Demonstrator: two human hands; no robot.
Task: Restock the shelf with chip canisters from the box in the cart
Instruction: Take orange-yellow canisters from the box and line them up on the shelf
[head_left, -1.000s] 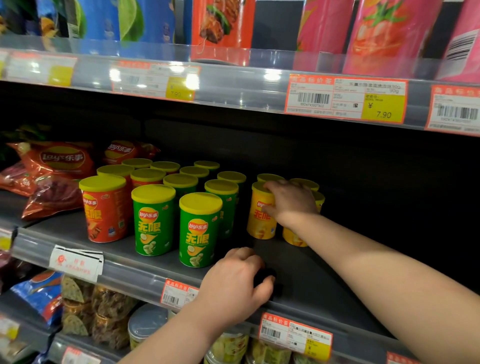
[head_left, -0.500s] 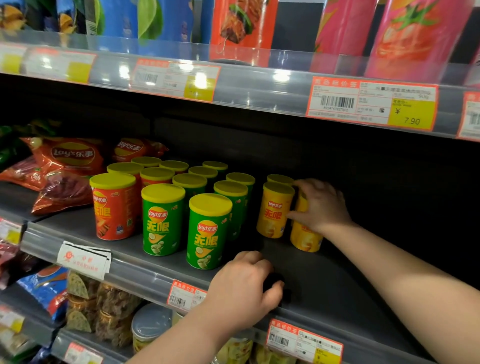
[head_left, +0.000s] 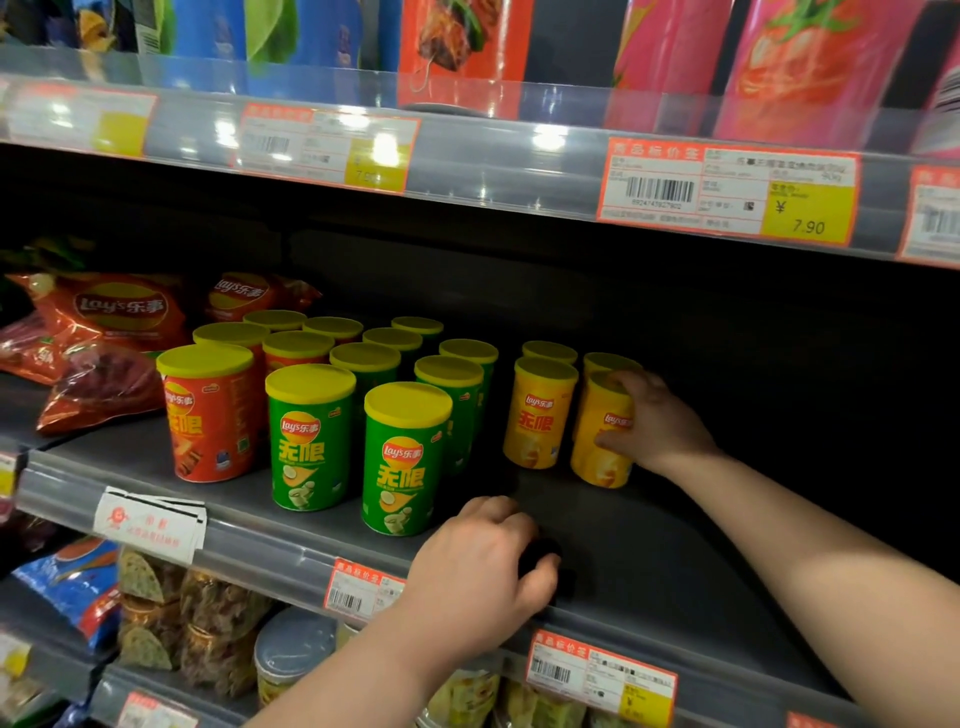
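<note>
Chip canisters with yellow lids stand in rows on the dark middle shelf (head_left: 649, 551): red canisters (head_left: 210, 415) at the left, green canisters (head_left: 402, 462) in the middle, yellow canisters (head_left: 537, 415) at the right. My right hand (head_left: 657, 423) grips the front right yellow canister (head_left: 597, 441), fingers over its lid and thumb on its side; it stands on the shelf. My left hand (head_left: 478, 564) rests knuckles up on the shelf's front edge with curled fingers. A dark patch shows under the fingers; I cannot tell what it is. The cart and box are out of view.
Red chip bags (head_left: 104, 332) lie at the left of the same shelf. The shelf above (head_left: 493, 161) carries tall bags and price tags. Bagged snacks (head_left: 202, 618) fill the shelf below. Bare shelf lies to the right of the yellow canisters.
My right hand moved from on top of the yellow canisters to the side of the front right one and now grips it. My left hand stayed on the shelf edge.
</note>
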